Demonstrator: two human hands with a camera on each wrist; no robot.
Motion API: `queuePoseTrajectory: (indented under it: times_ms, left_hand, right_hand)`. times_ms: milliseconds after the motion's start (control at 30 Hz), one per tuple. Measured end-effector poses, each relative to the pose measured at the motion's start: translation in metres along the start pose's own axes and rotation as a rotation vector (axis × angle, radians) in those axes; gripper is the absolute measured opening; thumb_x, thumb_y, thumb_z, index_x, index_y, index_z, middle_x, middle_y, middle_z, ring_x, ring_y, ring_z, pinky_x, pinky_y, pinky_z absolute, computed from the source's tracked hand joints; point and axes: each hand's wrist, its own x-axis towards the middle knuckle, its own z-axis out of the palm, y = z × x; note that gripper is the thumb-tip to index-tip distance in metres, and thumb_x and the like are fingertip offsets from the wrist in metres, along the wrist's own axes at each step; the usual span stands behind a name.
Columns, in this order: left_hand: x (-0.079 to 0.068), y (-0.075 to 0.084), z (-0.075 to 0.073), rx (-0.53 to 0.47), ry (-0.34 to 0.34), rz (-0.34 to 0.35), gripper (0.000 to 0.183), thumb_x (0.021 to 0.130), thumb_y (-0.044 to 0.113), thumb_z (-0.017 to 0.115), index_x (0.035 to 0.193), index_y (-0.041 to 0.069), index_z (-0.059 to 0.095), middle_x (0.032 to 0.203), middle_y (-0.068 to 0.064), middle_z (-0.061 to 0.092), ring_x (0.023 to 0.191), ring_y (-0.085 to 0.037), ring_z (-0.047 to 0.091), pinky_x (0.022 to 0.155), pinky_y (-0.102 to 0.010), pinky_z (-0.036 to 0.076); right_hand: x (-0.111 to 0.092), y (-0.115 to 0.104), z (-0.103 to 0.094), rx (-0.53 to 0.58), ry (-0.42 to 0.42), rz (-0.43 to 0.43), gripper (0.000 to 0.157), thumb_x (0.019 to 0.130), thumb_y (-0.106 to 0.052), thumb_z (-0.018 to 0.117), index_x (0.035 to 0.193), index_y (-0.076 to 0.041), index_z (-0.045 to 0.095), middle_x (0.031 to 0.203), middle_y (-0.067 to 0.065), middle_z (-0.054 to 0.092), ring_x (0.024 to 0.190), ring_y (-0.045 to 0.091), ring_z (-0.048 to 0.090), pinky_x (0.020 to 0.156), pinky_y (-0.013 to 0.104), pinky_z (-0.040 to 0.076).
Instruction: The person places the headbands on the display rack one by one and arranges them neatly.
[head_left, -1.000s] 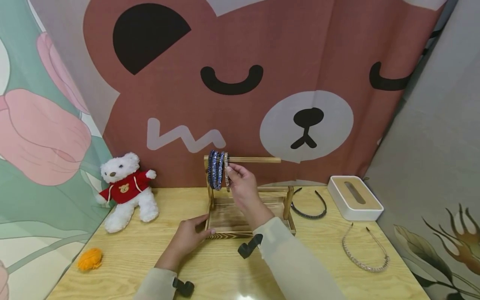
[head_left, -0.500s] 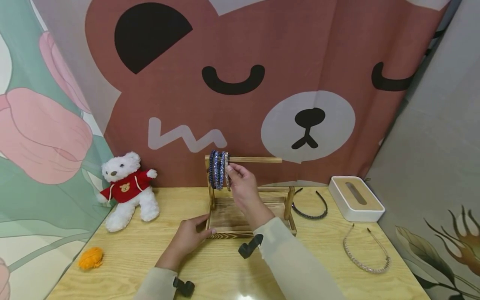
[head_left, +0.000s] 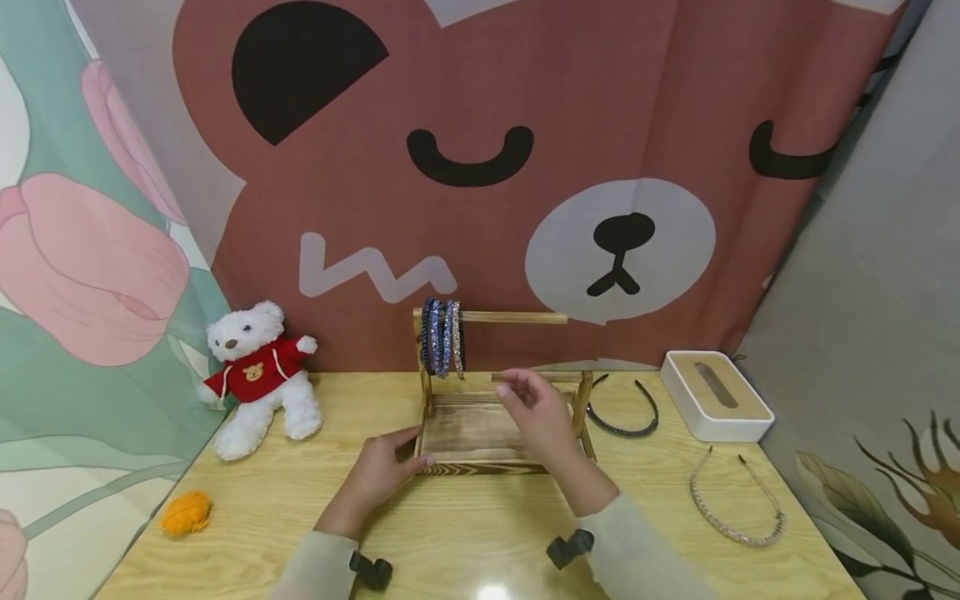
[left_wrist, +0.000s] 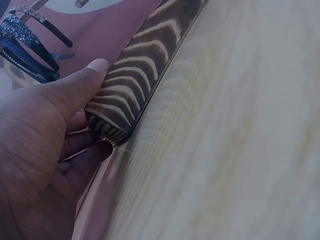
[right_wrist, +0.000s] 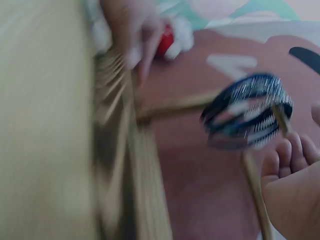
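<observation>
The relation that a further move would turn on, as far as can be judged, is that the hung headbands (head_left: 447, 340) and the loose ones lie on opposite sides of the right hand (head_left: 542, 415). The hung row sits up and to its left, bunched near the post end of the upper bar (head_left: 517, 317), whose long axis runs left to right with its free end at the right. The dark headband (head_left: 628, 432) and, farther off and nearer the front, the pale beaded headband (head_left: 731, 534) lie flat on the desk (head_left: 450, 517) to its right, both with their tips pointing away from the person. The right hand is therefore the nearer one to both; it holds nothing, its fingers loosely bent below the bar, apart from the headbands. The left hand (head_left: 381, 473) grips the left front corner of the wooden rack (head_left: 487, 468). The left wrist view shows that hold more closely than the head view: the thumb rests along the striped front strip while the other fingers curl round its end. The right wrist view, though blurred, shows the hung headbands as loops around the bar; its fingertips overlap the bar's end there, but the head view shows the hand clear of it.
</observation>
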Motion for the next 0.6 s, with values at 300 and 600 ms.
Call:
queuePoseTrajectory:
  times_ms: [300,600]
  left_hand:
    - [0.001,0.001,-0.002,0.012,0.014,-0.001,0.063,0.096,0.035,0.087,0.149,0.008,0.068,0.149,-0.016,0.068,0.142,-0.040,0.062,0.121,-0.056,0.050]
    - [0.001,0.001,0.001,0.012,0.009,0.008,0.063,0.095,0.035,0.087,0.148,0.007,0.069,0.147,-0.016,0.069,0.141,-0.039,0.063,0.119,-0.057,0.051]
  right_hand:
    - [-0.050,0.045,-0.105,-0.468,-0.063,-0.156,0.028,0.104,-0.027,0.078,0.128,-0.013,0.075,0.112,-0.004,0.076,0.101,0.013,0.068,0.085,0.037,0.062]
    - [-0.091,0.067,-0.206,-0.750,-0.032,-0.021,0.038,0.093,-0.038,0.090,0.120,-0.014,0.079,0.113,-0.001,0.079,0.106,0.025,0.073,0.087,0.045,0.064]
